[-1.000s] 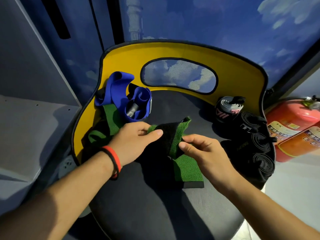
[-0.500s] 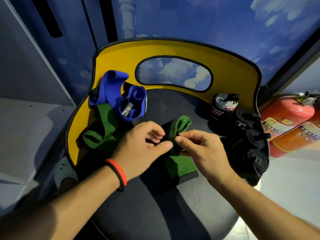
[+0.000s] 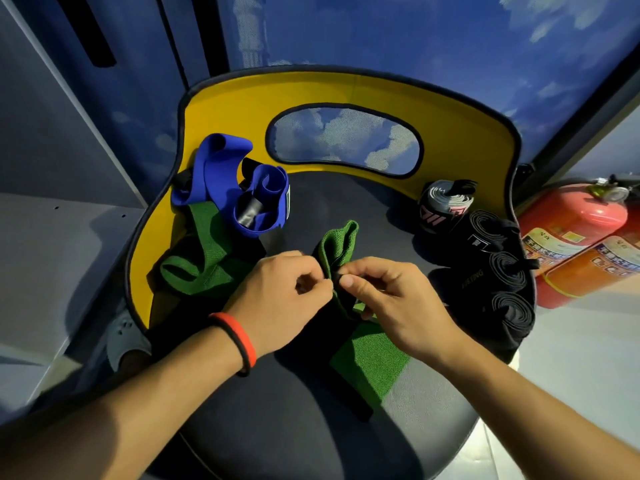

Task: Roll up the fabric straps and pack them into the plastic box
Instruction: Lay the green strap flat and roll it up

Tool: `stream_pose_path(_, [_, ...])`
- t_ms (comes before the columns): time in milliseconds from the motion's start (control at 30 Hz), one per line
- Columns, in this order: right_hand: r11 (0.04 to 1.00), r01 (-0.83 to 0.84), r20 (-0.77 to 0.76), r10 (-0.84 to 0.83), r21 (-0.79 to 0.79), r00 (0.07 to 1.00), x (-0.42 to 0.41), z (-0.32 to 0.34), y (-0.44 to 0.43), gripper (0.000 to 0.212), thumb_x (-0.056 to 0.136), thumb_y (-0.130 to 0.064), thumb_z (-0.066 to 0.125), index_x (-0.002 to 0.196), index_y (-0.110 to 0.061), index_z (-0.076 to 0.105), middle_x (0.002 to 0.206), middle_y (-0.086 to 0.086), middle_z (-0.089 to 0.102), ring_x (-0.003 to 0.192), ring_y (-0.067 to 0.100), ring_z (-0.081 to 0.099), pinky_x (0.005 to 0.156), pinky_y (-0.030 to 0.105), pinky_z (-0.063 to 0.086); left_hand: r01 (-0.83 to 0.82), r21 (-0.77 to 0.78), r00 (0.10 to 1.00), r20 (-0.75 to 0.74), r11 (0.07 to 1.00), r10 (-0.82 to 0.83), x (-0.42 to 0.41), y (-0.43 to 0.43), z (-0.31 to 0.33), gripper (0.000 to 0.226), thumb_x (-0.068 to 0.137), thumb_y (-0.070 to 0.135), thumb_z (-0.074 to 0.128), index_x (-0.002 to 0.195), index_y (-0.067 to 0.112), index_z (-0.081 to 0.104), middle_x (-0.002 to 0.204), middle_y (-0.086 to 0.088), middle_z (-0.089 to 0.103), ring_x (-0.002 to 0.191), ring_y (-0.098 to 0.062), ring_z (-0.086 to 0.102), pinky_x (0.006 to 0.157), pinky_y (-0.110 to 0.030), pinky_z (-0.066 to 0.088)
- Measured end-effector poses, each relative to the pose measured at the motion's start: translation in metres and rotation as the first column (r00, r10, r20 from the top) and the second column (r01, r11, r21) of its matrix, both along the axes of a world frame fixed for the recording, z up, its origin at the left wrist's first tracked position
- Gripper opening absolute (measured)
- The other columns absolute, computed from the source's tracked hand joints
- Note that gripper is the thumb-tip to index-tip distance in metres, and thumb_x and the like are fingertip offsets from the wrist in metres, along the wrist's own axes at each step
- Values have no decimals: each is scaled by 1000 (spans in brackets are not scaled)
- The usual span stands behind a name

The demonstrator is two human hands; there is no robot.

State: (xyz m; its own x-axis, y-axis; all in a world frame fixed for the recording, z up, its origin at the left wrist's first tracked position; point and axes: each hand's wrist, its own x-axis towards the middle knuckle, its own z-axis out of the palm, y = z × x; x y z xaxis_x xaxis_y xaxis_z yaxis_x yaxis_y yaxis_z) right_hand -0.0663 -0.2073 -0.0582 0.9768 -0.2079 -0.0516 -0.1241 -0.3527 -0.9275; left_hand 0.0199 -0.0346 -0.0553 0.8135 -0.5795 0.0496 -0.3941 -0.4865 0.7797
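With my left hand (image 3: 280, 296) and right hand (image 3: 391, 299) both in a closed grip pinching the green strap (image 3: 341, 244) over the middle of the chair seat (image 3: 346, 202), I judge I should hold the edges aligned and roll tightly toward its loose tail.

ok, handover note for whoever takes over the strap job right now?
Hands: left hand and right hand both pinch the green strap with their fingers, mid-roll, tail trailing on the seat.
Done: grey roll and three black rolls on the seat's right side.
Left: finish this roll; roll the blue straps and second green strap on the left; pack all. Box not in view.
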Motion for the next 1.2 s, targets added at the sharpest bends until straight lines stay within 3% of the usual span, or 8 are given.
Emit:
stream_pose_path(167, [902, -87, 177, 176, -422, 968, -5, 1, 5, 9, 98, -18, 68, 101, -22, 76, 88, -16, 66, 86, 6, 64, 72, 19, 48, -59, 20, 990, -127, 998, 61, 1, 1, 3, 46, 81, 57, 57, 61, 19, 72, 68, 9, 68, 66, -7, 64, 64, -31, 49])
stream_pose_path(300, [948, -36, 150, 87, -315, 985, -4, -3, 3, 9, 98, -20, 67, 98, -23, 75, 83, -16, 66, 81, 4, 64, 71, 19, 49, -74, 91, 976, -200, 993, 91, 2, -1, 6, 48, 96, 51, 54, 65, 21, 72, 66, 16, 71, 65, -2, 64, 64, -24, 46])
stream_pose_path(500, [956, 277, 58, -273, -95, 960, 6, 1, -32, 15, 101, -29, 62, 88, -23, 66, 81, -2, 71, 74, 21, 69, 69, 51, 60, -77, 33, 961, -265, 996, 83, 8, 3, 16, 39, 95, 30, 62, 61, 14, 71, 69, 11, 75, 75, -6, 72, 84, -31, 54])
stream_pose_path(633, [919, 374, 24, -374, -127, 927, 3, 12, -58, 14, 102, -26, 60, 93, -19, 67, 83, 7, 72, 63, 14, 70, 53, 31, 58, -87, 90, 968, -229, 992, 106, 18, 18, 24, 44, 90, 22, 63, 46, 15, 63, 58, 3, 70, 66, -11, 71, 74, -30, 51])
stream_pose_path(800, [834, 362, 73, -366, -417, 928, 7, 2, -57, 10, 96, -29, 69, 97, -25, 78, 90, -9, 60, 80, -1, 57, 70, 16, 43, 11, 241, 979, -200, 971, 38, 24, 26, 22, 41, 75, 34, 62, 39, 14, 57, 69, 8, 67, 73, -9, 65, 79, -32, 48])
stream_pose_path(967, [909, 417, -7, -417, 6, 909, 11, 5, -46, 12, 98, -21, 67, 98, -17, 78, 66, -4, 70, 58, 4, 64, 56, 17, 46, 299, 120, 883, -410, 947, -226, 13, 20, 18, 26, 74, 34, 79, 50, 26, 72, 136, 29, 48, 122, 12, 49, 107, -24, 37])
stream_pose_path(1067, [868, 402, -155, -372, 292, 915, 14, 6, -31, 16, 103, -20, 59, 101, -8, 69, 87, 9, 76, 74, 20, 74, 60, 26, 55, 389, 80, 825, -473, 918, -308, -1, 12, 4, 21, 81, 26, 82, 62, 31, 76, 140, 33, 41, 128, 9, 46, 107, -22, 39])
stream_pose_path(1200, [860, 373, -160, -337, 350, 928, 17, 2, -25, 27, 93, -28, 73, 109, -7, 65, 100, 15, 73, 86, 27, 73, 75, 38, 59, 394, 68, 836, -440, 916, -327, -4, 2, -9, 11, 85, 29, 79, 75, 33, 75, 131, 27, 54, 119, 12, 53, 103, -17, 42])
